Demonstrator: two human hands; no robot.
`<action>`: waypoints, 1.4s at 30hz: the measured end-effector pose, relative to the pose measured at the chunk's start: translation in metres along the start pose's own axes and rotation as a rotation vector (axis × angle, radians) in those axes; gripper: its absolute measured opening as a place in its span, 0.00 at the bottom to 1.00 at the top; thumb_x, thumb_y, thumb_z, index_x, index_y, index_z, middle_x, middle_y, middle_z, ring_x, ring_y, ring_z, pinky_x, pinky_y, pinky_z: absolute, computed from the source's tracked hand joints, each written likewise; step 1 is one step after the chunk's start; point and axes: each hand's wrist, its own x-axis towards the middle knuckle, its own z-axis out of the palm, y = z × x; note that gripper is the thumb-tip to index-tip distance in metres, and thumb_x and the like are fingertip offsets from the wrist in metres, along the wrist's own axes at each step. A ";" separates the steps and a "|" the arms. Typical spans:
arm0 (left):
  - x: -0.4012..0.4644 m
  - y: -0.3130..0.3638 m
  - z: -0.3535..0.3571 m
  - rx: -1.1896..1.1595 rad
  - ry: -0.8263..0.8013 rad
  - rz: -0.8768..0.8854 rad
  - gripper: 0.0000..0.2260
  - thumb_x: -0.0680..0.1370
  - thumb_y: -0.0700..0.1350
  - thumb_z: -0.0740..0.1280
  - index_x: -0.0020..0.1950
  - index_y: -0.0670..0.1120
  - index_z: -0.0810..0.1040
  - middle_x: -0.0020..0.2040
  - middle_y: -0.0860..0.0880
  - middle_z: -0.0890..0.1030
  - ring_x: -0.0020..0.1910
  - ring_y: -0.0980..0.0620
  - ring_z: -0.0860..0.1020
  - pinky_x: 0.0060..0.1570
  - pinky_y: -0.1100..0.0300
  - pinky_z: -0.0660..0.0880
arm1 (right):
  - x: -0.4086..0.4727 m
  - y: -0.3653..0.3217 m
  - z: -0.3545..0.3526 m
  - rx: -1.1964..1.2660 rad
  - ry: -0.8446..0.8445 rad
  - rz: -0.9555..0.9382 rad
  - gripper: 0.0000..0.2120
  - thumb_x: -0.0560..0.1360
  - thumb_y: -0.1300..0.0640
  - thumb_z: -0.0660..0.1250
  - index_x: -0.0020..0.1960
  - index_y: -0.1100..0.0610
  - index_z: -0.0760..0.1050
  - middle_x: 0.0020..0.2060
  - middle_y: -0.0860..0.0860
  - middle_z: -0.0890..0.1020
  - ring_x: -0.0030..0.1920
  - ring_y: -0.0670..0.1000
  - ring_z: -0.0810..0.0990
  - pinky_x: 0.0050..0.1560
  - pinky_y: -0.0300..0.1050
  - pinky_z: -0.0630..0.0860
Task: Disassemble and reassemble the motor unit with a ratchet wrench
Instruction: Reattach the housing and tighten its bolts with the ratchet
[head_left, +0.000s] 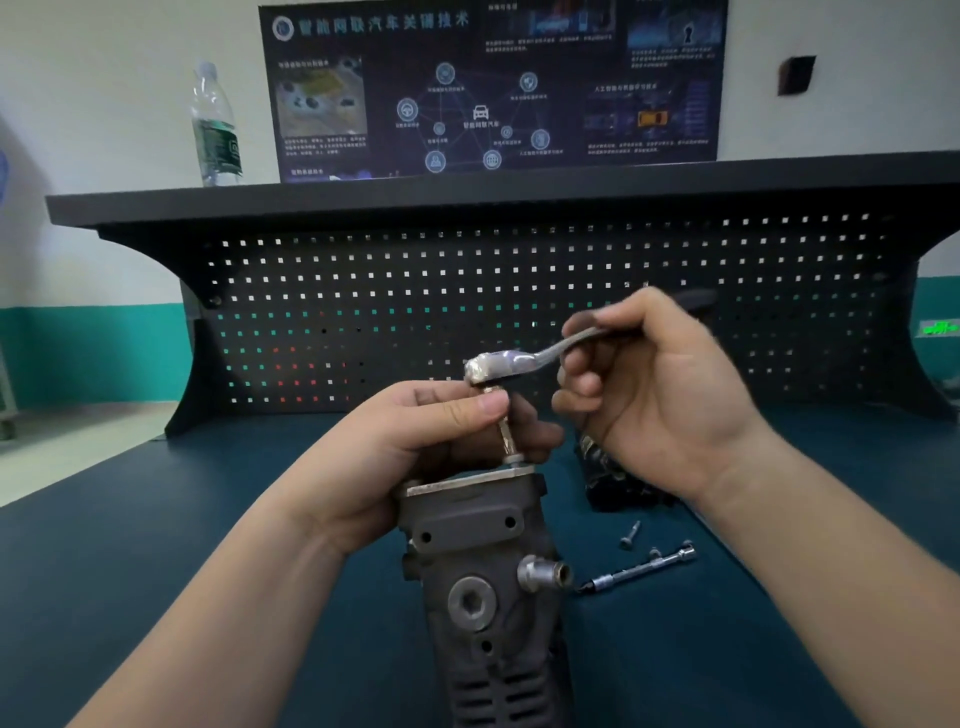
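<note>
Centre frame: right hand (654, 395) grips the ratchet wrench (524, 358), left hand (415, 441) pinches its socket extension (505, 436) above the motor unit (483, 571); a tilted extension could slip off the bolt.

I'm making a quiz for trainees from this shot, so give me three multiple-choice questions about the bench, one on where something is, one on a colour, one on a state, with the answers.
1. Where does the water bottle stand?
A. on the shelf above the pegboard
B. on the mat
C. on the floor

2. What colour is the bench mat?
A. red
B. dark teal
C. white

3. What is the right hand doing?
A. resting flat on the mat
B. gripping the ratchet wrench handle
C. holding the bottle

Answers: 1 A, the bottle sits on the dark shelf by the poster. 2 B, the surface around the motor unit is dark teal. 3 B, its fingers curl round the handle while the left hand pinches the extension under the wrench head.
</note>
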 end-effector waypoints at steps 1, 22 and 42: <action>0.000 0.000 0.000 0.014 0.009 -0.007 0.08 0.68 0.48 0.70 0.41 0.46 0.86 0.47 0.42 0.85 0.46 0.50 0.84 0.42 0.60 0.80 | 0.003 0.005 -0.002 0.045 0.026 0.024 0.10 0.67 0.59 0.61 0.30 0.60 0.77 0.25 0.53 0.73 0.23 0.47 0.67 0.24 0.37 0.64; -0.001 0.001 0.009 0.077 0.082 -0.042 0.09 0.66 0.51 0.72 0.39 0.46 0.86 0.44 0.43 0.85 0.37 0.53 0.83 0.38 0.63 0.79 | 0.010 0.029 -0.014 0.271 0.086 0.135 0.09 0.63 0.57 0.61 0.28 0.60 0.75 0.24 0.51 0.70 0.23 0.47 0.64 0.24 0.35 0.62; -0.002 -0.001 0.008 0.019 0.137 -0.030 0.10 0.63 0.50 0.72 0.37 0.45 0.86 0.40 0.44 0.85 0.33 0.53 0.82 0.35 0.62 0.79 | 0.011 0.024 -0.010 0.216 0.089 0.121 0.11 0.69 0.57 0.62 0.30 0.60 0.75 0.24 0.52 0.71 0.24 0.47 0.65 0.26 0.36 0.64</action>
